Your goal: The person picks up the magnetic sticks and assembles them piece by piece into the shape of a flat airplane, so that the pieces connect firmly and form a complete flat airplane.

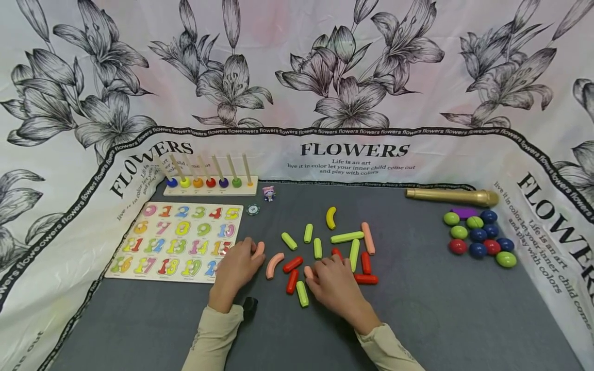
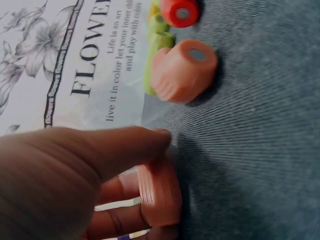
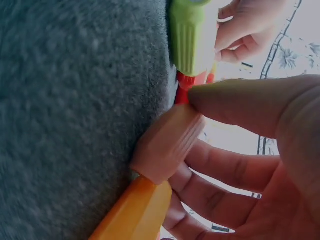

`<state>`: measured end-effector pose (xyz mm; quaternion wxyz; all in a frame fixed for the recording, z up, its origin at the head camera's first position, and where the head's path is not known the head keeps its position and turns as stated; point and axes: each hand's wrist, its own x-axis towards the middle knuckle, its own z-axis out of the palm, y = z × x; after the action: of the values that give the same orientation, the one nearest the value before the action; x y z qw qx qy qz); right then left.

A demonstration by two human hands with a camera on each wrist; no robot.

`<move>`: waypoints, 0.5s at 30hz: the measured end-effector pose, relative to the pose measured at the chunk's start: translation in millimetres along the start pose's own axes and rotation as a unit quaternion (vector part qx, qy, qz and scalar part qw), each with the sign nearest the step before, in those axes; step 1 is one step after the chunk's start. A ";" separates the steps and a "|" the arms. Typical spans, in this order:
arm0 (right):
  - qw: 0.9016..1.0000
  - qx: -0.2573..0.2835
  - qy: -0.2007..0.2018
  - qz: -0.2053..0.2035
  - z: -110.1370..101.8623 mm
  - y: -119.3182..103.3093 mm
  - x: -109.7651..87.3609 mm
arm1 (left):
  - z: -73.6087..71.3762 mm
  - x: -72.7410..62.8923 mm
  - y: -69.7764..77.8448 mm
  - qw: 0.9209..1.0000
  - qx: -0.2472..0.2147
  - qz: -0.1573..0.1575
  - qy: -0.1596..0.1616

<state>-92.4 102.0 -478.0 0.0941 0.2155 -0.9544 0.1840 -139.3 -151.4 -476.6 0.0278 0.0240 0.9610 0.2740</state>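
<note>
My left hand (image 1: 235, 267) pinches a short peach magnetic stick (image 2: 160, 192) between thumb and fingers, close over the cloth beside the number board (image 1: 174, 279). A curved peach stick (image 1: 275, 266) lies just right of that hand. My right hand (image 1: 337, 288) grips another peach stick (image 3: 167, 145) by thumb and fingertips, low at the cloth. An orange stick (image 3: 132, 212) meets its end in the right wrist view. Red sticks (image 1: 292, 281) and a light green stick (image 1: 302, 294) lie between the hands; a red stick (image 1: 337, 253) shows past the right fingers.
Several light green sticks (image 1: 347, 237), a yellow curved stick (image 1: 331, 218) and a long peach stick (image 1: 367, 238) lie farther back. A peg stand (image 1: 211, 187), small figurine (image 1: 268, 194) and round token (image 1: 252, 209) are at back left. At right are a gold microphone (image 1: 450, 196) and coloured eggs (image 1: 478, 250).
</note>
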 end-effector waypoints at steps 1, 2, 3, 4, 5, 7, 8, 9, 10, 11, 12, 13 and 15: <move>1.000 0.010 0.003 0.002 -0.9 0.8 0.3 | -0.7 0.1 -1.0 1.000 -0.013 0.001 -0.001; 1.000 0.024 0.009 0.003 -2.4 1.5 0.9 | -1.8 0.2 -1.8 1.000 -0.027 0.002 -0.002; 0.999 0.036 0.017 0.002 -3.9 2.6 1.8 | -3.2 0.3 -2.5 0.999 -0.043 0.004 -0.003; 0.999 0.047 0.025 0.000 -5.4 4.2 2.6 | -4.6 0.3 -2.9 0.998 -0.059 0.006 -0.004; 0.998 0.059 0.035 -0.003 -6.8 5.8 3.7 | -6.1 0.4 -3.2 0.997 -0.072 0.010 -0.002; 0.995 0.082 0.052 -0.008 -9.8 9.2 5.8 | -8.6 0.8 -3.1 0.995 -0.096 0.014 0.000; 0.994 0.090 0.058 -0.007 -11.1 11.0 6.6 | -10.4 0.8 -2.1 0.994 -0.104 0.016 0.001; 0.993 0.096 0.063 -0.006 -12.3 13.0 7.3 | -11.8 1.1 -1.1 0.993 -0.113 0.019 0.004; 0.992 0.104 0.065 -0.004 -13.6 15.3 7.9 | -13.1 1.5 0.1 0.992 -0.122 0.022 0.008; 0.991 0.115 0.068 -0.001 -15.5 17.2 8.3 | -14.4 2.1 1.8 0.991 -0.132 0.026 0.011; 0.990 0.126 0.066 0.005 -17.5 19.4 8.5 | -16.1 2.3 3.9 0.989 -0.142 0.030 0.012; 0.988 0.137 0.066 0.010 -19.7 22.1 8.9 | -18.2 2.5 6.4 0.988 -0.153 0.037 0.011; 0.985 0.159 0.067 0.016 -25.6 27.8 9.0 | -21.6 3.0 11.8 0.983 -0.177 0.052 0.009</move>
<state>-110.2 132.0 -460.9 0.1196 0.1998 -0.9077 0.3489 -143.3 -152.6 -452.1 0.0083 0.0664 0.8949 0.4413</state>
